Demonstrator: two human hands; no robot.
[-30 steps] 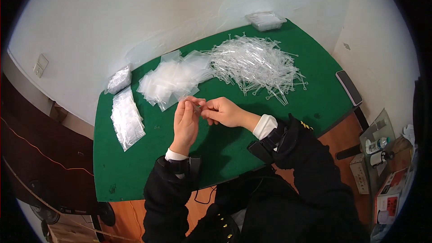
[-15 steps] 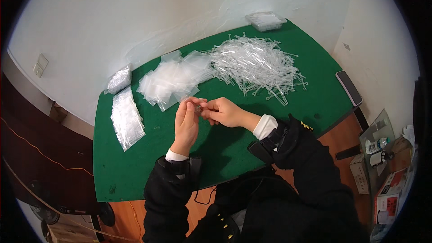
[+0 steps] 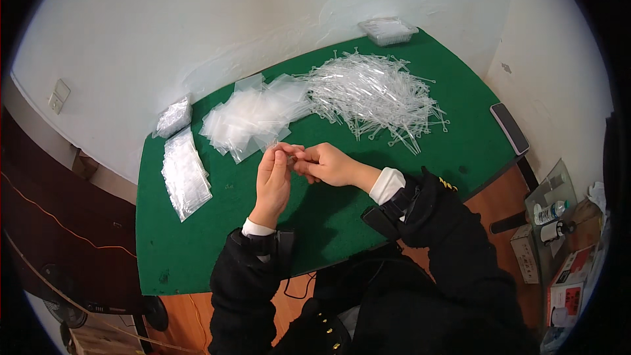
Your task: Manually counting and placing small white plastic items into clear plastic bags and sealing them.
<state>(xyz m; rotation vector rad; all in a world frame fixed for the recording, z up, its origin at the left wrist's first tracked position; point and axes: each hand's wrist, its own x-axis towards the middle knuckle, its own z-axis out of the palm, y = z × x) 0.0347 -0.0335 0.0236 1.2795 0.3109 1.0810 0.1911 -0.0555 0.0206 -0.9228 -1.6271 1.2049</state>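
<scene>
Over the middle of the green-topped table point(image 3: 197, 250), my two hands meet fingertip to fingertip. My left hand point(image 3: 273, 177) is closed, thumb pressed against bent fingers. A small clear piece shows between the fingertips, too hidden to name. My right hand point(image 3: 332, 165) pinches at the same spot from the right. Just beyond the hands lies a spread pile of clear flat plastic bags point(image 3: 246, 118). To its right is a large heap of thin clear plastic sticks point(image 3: 374, 95) with small shaped ends. A stack of filled clear packets point(image 3: 185, 174) lies at the left.
A clear plastic box point(image 3: 388, 31) stands at the far right corner, and another clear packed bundle point(image 3: 174, 117) at the far left. A phone point(image 3: 509, 128) lies on the right edge. Beyond that edge, a glass shelf point(image 3: 555, 187) holds a bottle point(image 3: 551, 212).
My hands stay in nearly the same place, with only a slight shift of the left fingers and thumb. The piles on the table look the same.
</scene>
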